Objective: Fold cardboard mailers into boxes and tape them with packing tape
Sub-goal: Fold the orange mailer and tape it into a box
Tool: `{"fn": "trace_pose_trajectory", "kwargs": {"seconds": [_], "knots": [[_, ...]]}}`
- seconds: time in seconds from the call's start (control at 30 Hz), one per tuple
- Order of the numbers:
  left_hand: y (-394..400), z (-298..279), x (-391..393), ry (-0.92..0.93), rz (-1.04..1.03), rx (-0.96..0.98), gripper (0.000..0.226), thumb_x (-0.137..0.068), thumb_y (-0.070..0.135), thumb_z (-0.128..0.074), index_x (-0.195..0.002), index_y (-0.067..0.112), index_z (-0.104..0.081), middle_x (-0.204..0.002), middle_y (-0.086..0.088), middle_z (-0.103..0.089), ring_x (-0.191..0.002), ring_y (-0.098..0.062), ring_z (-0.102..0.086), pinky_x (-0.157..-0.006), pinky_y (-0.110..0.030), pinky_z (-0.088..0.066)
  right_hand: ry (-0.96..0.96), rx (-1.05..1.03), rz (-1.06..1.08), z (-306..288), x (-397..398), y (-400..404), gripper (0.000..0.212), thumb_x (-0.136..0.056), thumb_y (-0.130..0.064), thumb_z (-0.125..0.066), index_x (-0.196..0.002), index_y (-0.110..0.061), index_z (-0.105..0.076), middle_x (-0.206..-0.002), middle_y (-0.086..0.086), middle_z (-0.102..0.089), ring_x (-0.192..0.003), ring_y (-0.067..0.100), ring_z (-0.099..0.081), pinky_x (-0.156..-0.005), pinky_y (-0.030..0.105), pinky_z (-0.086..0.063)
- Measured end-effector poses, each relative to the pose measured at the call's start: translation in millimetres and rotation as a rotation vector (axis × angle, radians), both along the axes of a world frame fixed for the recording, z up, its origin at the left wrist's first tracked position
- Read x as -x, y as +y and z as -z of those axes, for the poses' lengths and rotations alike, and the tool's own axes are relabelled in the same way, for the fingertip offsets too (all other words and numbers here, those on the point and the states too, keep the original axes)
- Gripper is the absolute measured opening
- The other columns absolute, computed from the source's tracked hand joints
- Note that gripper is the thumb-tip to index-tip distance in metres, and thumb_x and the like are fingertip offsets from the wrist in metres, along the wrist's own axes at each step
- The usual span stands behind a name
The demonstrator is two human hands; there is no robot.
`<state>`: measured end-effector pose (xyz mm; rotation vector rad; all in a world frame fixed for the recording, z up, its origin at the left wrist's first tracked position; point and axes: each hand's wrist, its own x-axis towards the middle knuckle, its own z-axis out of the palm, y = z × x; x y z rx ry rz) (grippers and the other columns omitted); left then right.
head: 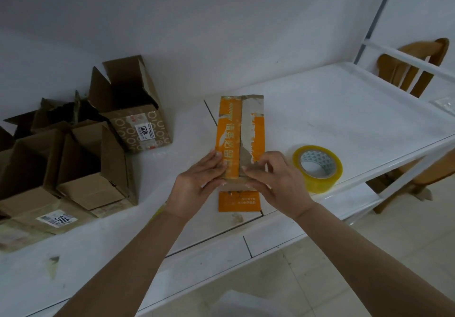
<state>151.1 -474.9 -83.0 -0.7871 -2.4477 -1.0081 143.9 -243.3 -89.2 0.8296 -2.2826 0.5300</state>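
At the centre of the frame I see the orange-and-brown cardboard box point(240, 129) standing on the white table point(332, 110), its two top flaps closed so their seam runs straight away from me. My left hand point(199, 178) lies on the left flap with fingers nearly straight, pressing it flat; my right hand point(268, 178) rests on the right flap with fingers bent, the tips pressing down beside the seam (whether the thumb hooks under the near edge I cannot tell, since the hand hides it). Both hands cover the box's near end, and only an orange front panel shows below them. The printing on the flaps is partly torn and too blurred for me to read.

Right of centre, just beside my right hand, the roll of clear yellowish packing tape point(317, 167) lies flat on the table. At the left of the frame stand several open cardboard boxes point(81, 159), the lower ones cut off by the edge. A wooden chair point(413, 68) shows at upper right, half hidden behind the white rail.
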Motion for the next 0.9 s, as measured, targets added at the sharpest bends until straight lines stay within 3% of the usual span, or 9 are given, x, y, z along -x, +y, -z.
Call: {"fn": "trace_pose_trajectory", "kwargs": {"seconds": [0.13, 0.27, 0.4, 0.5, 0.6, 0.67, 0.77, 0.9], "knots": [[5, 5, -2, 0.038, -0.057, 0.002, 0.037, -0.080, -0.001, -0.072, -0.116, -0.005, -0.065, -0.128, -0.018, -0.058, -0.122, -0.037, -0.053, -0.107, -0.027, -0.040, -0.108, 0.102, -0.050, 2, 3, -9, 0.022, -0.091, -0.023, -0.059, -0.092, -0.007, -0.074, -0.085, 0.010, -0.059, -0.073, 0.025, -0.056, -0.054, 0.034, -0.051], [2, 0, -2, 0.021, -0.037, 0.011, 0.037, -0.078, -0.001, -0.073, -0.114, -0.005, -0.066, -0.126, -0.020, -0.060, -0.122, -0.036, -0.054, -0.108, -0.026, -0.040, -0.160, 0.108, -0.098, 0, 4, 2, 0.026, -0.091, -0.026, -0.062, -0.102, -0.005, -0.073, -0.091, 0.012, -0.057, -0.076, 0.019, -0.058, -0.061, 0.028, -0.054], [0, -6, -1, -0.042, -0.008, 0.009, 0.039, -0.076, 0.002, -0.075, -0.113, -0.007, -0.067, -0.126, -0.020, -0.060, -0.124, -0.034, -0.053, -0.109, -0.023, -0.038, -0.194, 0.197, -0.061, -1, -1, 2, 0.016, -0.082, -0.011, -0.074, -0.092, 0.001, -0.074, -0.091, 0.014, -0.060, -0.075, 0.023, -0.065, -0.060, 0.035, -0.058], [3, -15, -7, -0.052, -0.045, 0.031, 0.038, -0.080, 0.016, -0.074, -0.111, -0.005, -0.069, -0.125, -0.017, -0.062, -0.124, -0.031, -0.054, -0.107, -0.026, -0.040, -0.235, 0.214, -0.104, -10, -3, 5, 0.021, -0.090, -0.020, -0.066, -0.097, -0.001, -0.073, -0.097, 0.012, -0.059, -0.078, 0.019, -0.065, -0.063, 0.031, -0.057], [22, -33, -3, 0.024, -0.234, 0.027, 0.033, -0.093, 0.032, -0.061, -0.103, 0.002, -0.072, -0.125, -0.014, -0.064, -0.127, -0.028, -0.053, -0.105, -0.034, -0.042, -0.208, 0.254, 0.033, -22, 2, 19, 0.026, -0.095, -0.022, -0.055, -0.107, -0.004, -0.069, -0.105, 0.011, -0.058, -0.072, 0.017, -0.062, -0.059, 0.030, -0.056], [48, -51, 12, -0.052, -0.384, 0.088, 0.040, -0.096, 0.037, -0.055, -0.119, 0.005, -0.063, -0.143, -0.015, -0.049, -0.141, -0.032, -0.035, -0.110, -0.036, -0.032, -0.197, 0.287, 0.159, -25, 5, 26, 0.019, -0.091, -0.006, -0.059, -0.108, -0.002, -0.068, -0.108, 0.014, -0.058, -0.073, 0.023, -0.063, -0.058, 0.035, -0.056], [92, -70, 43, -0.332, -0.496, 0.225, 0.080, -0.093, 0.051, -0.050, -0.151, 0.005, -0.020, -0.160, -0.019, -0.006, -0.148, -0.035, 0.004, -0.117, -0.049, -0.019, -0.253, 0.308, 0.288, -24, 8, 30, 0.023, -0.089, 0.002, -0.059, -0.110, -0.001, -0.068, -0.113, 0.018, -0.057, -0.083, 0.031, -0.065, -0.065, 0.033, -0.052], [129, -68, 71, -0.596, -0.602, 0.199, 0.111, -0.084, 0.064, -0.055, -0.151, 0.002, 0.007, -0.156, -0.027, 0.017, -0.144, -0.044, 0.015, -0.117, -0.056, -0.005, -0.296, 0.340, 0.341, -21, 5, 37, 0.022, -0.090, 0.002, -0.059, -0.108, -0.004, -0.070, -0.113, 0.015, -0.059, -0.083, 0.031, -0.065, -0.067, 0.032, -0.051]]}}
